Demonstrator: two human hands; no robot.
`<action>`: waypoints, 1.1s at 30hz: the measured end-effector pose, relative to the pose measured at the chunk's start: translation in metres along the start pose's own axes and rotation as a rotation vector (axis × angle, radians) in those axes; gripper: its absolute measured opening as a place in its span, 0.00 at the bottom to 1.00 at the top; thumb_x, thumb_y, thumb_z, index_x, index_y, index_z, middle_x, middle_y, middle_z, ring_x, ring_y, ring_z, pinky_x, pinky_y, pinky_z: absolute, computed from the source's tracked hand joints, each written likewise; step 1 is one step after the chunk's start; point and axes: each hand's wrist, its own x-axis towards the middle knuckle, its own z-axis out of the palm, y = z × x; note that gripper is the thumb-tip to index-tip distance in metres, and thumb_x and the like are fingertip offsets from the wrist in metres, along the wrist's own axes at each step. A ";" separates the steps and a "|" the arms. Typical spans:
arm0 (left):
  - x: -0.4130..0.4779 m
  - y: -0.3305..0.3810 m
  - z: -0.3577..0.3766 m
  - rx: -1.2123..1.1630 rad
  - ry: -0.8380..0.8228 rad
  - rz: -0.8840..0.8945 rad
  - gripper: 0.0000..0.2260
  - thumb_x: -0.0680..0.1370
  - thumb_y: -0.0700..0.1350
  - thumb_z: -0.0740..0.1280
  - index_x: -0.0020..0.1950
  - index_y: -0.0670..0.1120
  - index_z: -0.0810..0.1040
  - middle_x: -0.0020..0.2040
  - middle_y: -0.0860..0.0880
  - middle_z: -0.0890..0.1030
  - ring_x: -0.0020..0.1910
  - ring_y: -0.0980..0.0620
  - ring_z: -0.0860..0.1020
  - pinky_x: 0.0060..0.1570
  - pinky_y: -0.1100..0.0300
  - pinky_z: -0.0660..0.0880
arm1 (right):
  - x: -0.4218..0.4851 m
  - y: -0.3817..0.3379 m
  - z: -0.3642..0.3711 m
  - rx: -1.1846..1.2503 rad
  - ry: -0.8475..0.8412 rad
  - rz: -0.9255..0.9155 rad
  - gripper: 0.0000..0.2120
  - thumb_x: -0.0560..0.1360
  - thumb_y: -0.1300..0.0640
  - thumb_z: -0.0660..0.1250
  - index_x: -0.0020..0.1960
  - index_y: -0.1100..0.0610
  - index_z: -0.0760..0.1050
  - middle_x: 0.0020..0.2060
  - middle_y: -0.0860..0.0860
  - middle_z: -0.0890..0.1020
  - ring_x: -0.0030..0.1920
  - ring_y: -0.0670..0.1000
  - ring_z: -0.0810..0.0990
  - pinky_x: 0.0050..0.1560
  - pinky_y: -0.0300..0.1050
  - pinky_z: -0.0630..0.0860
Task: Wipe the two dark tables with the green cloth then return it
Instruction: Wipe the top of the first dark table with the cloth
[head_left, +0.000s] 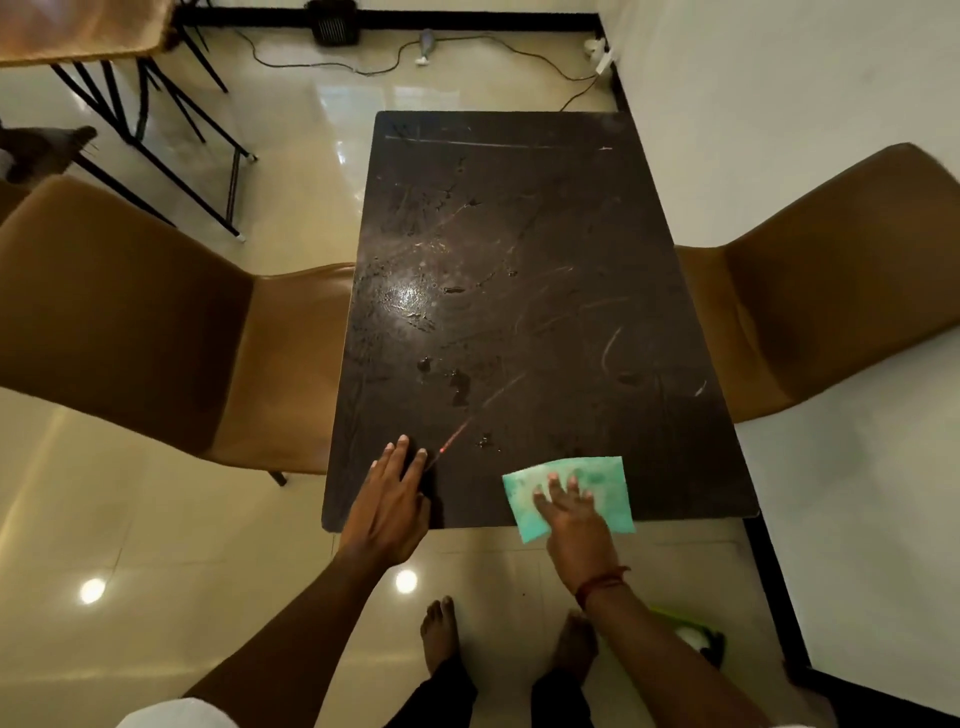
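We press the green cloth under our flat, open right hand at the tabletop's near edge; our open left hand rests beside it.

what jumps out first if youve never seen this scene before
The eye goes first to the green cloth at the near edge of the dark table, pressed flat under the right hand, with one corner hanging past the edge. The left hand rests flat on the tabletop beside it, empty. Next come the wet streaks and droplets shining on the table's middle, and the two brown chairs tucked in on either side.
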 end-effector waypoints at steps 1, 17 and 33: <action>0.002 -0.002 -0.001 0.001 0.007 0.012 0.28 0.82 0.49 0.57 0.80 0.46 0.52 0.80 0.43 0.47 0.79 0.44 0.47 0.74 0.55 0.42 | 0.003 0.016 -0.007 0.000 0.013 -0.052 0.31 0.55 0.70 0.78 0.57 0.55 0.80 0.58 0.56 0.80 0.59 0.62 0.78 0.57 0.60 0.72; 0.034 -0.020 -0.017 0.007 -0.016 -0.006 0.26 0.82 0.48 0.57 0.79 0.45 0.55 0.80 0.41 0.52 0.79 0.43 0.49 0.75 0.51 0.49 | 0.037 0.047 -0.031 0.030 -0.003 -0.035 0.26 0.62 0.72 0.73 0.58 0.56 0.79 0.62 0.56 0.78 0.62 0.60 0.76 0.59 0.57 0.74; 0.052 -0.022 -0.017 0.053 -0.216 -0.186 0.37 0.77 0.46 0.68 0.80 0.48 0.50 0.81 0.46 0.44 0.79 0.43 0.44 0.74 0.46 0.58 | 0.069 0.098 -0.041 0.038 -0.024 -0.049 0.29 0.61 0.75 0.64 0.59 0.57 0.78 0.62 0.58 0.77 0.64 0.62 0.74 0.62 0.61 0.70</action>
